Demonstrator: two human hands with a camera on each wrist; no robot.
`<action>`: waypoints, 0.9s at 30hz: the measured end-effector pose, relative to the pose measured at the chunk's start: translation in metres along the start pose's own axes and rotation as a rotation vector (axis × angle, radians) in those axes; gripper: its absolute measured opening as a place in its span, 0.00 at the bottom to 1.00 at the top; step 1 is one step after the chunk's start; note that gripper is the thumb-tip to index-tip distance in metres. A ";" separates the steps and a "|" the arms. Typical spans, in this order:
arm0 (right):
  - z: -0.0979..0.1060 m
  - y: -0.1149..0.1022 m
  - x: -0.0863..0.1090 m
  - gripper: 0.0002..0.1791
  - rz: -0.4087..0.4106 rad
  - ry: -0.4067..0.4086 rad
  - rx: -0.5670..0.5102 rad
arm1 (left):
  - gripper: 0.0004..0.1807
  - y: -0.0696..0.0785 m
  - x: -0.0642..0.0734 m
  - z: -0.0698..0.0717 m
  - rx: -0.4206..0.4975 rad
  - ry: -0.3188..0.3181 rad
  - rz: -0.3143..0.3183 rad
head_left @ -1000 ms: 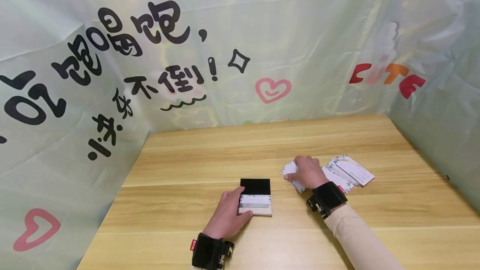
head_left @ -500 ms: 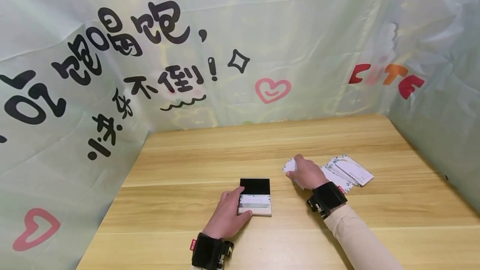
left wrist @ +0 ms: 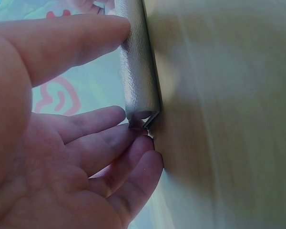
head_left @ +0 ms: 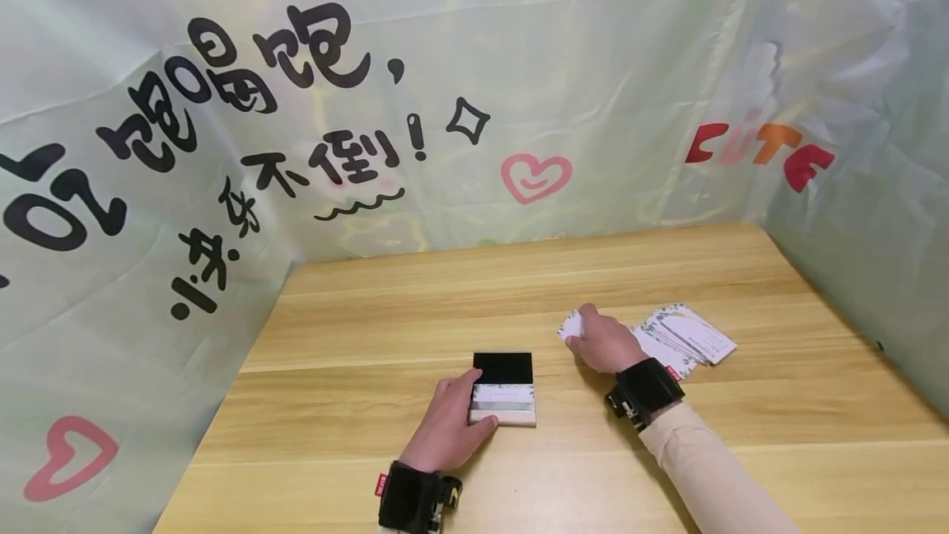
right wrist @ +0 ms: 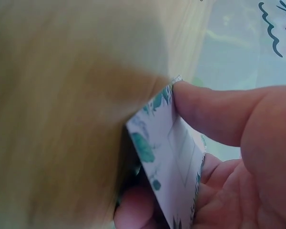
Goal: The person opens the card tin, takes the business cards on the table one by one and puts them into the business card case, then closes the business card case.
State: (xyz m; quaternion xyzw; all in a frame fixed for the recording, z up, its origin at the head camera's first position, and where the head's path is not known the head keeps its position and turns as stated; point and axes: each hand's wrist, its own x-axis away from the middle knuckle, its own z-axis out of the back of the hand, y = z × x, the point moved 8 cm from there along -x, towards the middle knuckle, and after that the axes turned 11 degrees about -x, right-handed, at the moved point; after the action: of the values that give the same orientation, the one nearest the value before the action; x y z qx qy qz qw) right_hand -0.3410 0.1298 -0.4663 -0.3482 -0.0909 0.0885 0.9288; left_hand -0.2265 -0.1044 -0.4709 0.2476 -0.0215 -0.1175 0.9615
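A flat business card case (head_left: 502, 366) lies open on the table, its inside black, with a leaf-patterned card (head_left: 504, 394) tucked into its near half. My left hand (head_left: 448, 427) holds the case by its left side, thumb at the near edge and fingers at the left edge. In the left wrist view the thumb presses the case's textured silvery edge (left wrist: 139, 62). To the right, my right hand (head_left: 608, 342) pinches a white card (right wrist: 167, 157) with green leaf print, tilted up off the table between thumb and fingers. The fingers partly cover this card in the head view.
A fanned pile of similar printed cards (head_left: 697, 334) lies right beside the right hand, partly behind it. The wood-grain table (head_left: 371, 311) is bounded at the back and sides by a pale printed curtain (head_left: 630, 105).
The right hand's fingers have drawn together on the card, which now stands tilted and shows less of itself. The left hand and the case stay put; the head view shifts slightly.
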 end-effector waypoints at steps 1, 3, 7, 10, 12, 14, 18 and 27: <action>0.000 0.000 0.000 0.34 -0.001 0.001 0.000 | 0.39 0.000 0.000 0.000 -0.001 0.001 -0.001; 0.000 0.000 0.000 0.35 -0.004 0.001 0.004 | 0.39 0.000 0.000 0.001 -0.004 0.002 -0.002; 0.000 -0.001 0.000 0.36 -0.003 0.004 0.006 | 0.39 0.000 0.000 0.001 -0.009 0.001 -0.007; -0.001 -0.002 0.001 0.36 -0.001 0.007 0.006 | 0.39 0.000 0.000 0.000 -0.009 -0.003 -0.007; -0.002 -0.002 0.001 0.36 -0.003 0.006 0.006 | 0.39 0.001 0.000 0.000 -0.011 -0.004 -0.008; -0.002 -0.002 0.001 0.36 -0.003 0.002 0.013 | 0.39 0.001 0.000 0.000 -0.010 -0.003 -0.008; -0.003 -0.003 0.001 0.36 -0.010 -0.010 0.020 | 0.39 0.000 0.000 0.000 -0.004 -0.002 -0.005; -0.004 0.000 0.000 0.35 -0.048 -0.032 -0.007 | 0.39 0.000 -0.001 0.000 0.003 -0.002 -0.004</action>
State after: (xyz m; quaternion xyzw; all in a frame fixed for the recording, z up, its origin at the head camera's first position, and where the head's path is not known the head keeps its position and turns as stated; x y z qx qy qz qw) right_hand -0.3399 0.1271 -0.4694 -0.3478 -0.1143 0.0716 0.9278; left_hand -0.2270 -0.1042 -0.4706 0.2488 -0.0221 -0.1197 0.9609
